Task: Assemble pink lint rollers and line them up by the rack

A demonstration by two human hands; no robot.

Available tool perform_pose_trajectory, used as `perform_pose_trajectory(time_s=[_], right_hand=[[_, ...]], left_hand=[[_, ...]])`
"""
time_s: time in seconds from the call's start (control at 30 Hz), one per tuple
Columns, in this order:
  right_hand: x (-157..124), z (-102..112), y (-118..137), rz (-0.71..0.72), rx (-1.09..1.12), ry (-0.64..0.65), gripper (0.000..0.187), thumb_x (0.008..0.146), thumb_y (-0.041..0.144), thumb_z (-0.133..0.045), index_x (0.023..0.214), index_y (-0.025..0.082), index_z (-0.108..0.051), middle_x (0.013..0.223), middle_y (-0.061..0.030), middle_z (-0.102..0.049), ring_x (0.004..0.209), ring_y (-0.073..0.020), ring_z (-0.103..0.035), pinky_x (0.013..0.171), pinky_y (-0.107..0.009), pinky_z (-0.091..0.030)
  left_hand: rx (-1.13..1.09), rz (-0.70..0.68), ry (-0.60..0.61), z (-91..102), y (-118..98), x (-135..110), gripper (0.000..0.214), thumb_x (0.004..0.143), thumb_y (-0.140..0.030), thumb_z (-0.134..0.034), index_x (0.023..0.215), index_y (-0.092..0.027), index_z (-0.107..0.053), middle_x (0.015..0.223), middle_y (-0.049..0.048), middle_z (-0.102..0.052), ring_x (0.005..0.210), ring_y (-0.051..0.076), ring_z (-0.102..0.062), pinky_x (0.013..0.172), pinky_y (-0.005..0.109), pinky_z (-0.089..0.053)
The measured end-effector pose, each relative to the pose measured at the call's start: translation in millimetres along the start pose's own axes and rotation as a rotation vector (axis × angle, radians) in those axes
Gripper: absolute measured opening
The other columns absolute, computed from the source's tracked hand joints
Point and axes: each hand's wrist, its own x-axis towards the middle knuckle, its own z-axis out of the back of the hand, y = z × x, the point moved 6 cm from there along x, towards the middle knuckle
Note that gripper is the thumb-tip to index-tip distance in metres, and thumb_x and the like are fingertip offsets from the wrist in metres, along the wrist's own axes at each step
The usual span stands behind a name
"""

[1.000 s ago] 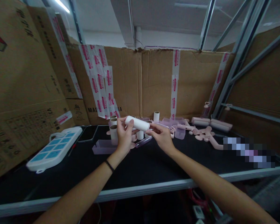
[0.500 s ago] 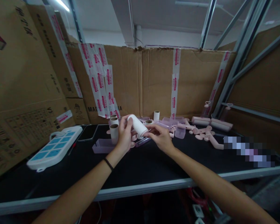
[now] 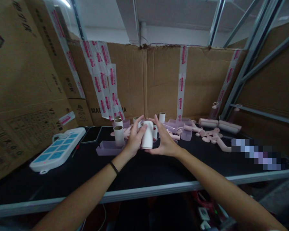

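Observation:
A white lint roller roll is held nearly upright above the black table. My left hand is closed on its left side, with the thumb along the front of the roll. My right hand spans the roll's right side, its thumb under the lower end and its fingers raised near the top. Some of the fingers are hidden behind the roll. Just left of my hands, another white roll with a cardboard core stands by a lilac plastic cover. Behind my hands lie more covers and pink handle parts.
Pink handles lie to the right, with pink rollers behind them. At the left are a white power strip and a dark phone. Cardboard walls the back; a metal edge runs along the front.
The roll has turned from tilted to nearly upright. My right hand has gone from pinching its lower end to reaching around its right side.

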Motion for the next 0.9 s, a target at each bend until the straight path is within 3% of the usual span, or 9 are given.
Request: perform_pose_trajectory(time_s=[0.37, 0.6, 0.73, 0.9], right_hand=[[-1, 0, 5, 0.022, -0.078, 0.013, 0.136, 0.07, 0.042, -0.082, 0.162, 0.024, 0.017, 0.159, -0.017, -0.037, 0.147, -0.0353, -0.036, 0.119, -0.057, -0.034], [0, -1, 4, -0.005, -0.072, 0.006, 0.135, 0.069, 0.041, -0.083, 0.162, 0.026, 0.013, 0.158, -0.0165, -0.037, 0.143, -0.0369, -0.039, 0.116, -0.058, -0.036], [0, 0, 4, -0.01, -0.09, 0.016, 0.133, 0.067, 0.041, -0.084, 0.163, 0.028, 0.006, 0.161, -0.0146, -0.034, 0.145, -0.0378, -0.037, 0.118, -0.058, -0.035], [-1, 2, -1, -0.015, -0.123, 0.018, 0.131, 0.066, 0.039, -0.085, 0.164, 0.029, 0.001, 0.161, -0.0136, -0.034, 0.145, -0.0374, -0.037, 0.118, -0.058, -0.034]], left_hand=[[-0.036, 0.033, 0.078, -11.1, 1, -5, 0.063, 0.09, -0.047, -0.068, 0.144, -0.029, -0.041, 0.105, 0.0069, -0.071, 0.058, 0.015, -0.065, 0.05, 0.027, -0.056], [-0.015, -0.006, 0.048, -13.1, 0, -8, 0.052, 0.089, -0.046, -0.068, 0.135, -0.027, -0.05, 0.104, 0.0058, -0.07, 0.059, 0.013, -0.062, 0.049, 0.023, -0.051], [0.029, -0.038, 0.021, -12.2, -2, -9, 0.046, 0.09, -0.046, -0.068, 0.13, -0.027, -0.056, 0.098, 0.0045, -0.068, 0.066, 0.015, -0.061, 0.052, 0.022, -0.049], [0.084, -0.085, 0.037, -12.8, 1, -8, 0.037, 0.093, -0.044, -0.064, 0.125, -0.026, -0.061, 0.121, 0.0063, -0.064, 0.095, 0.018, -0.063, 0.073, 0.024, -0.053]])
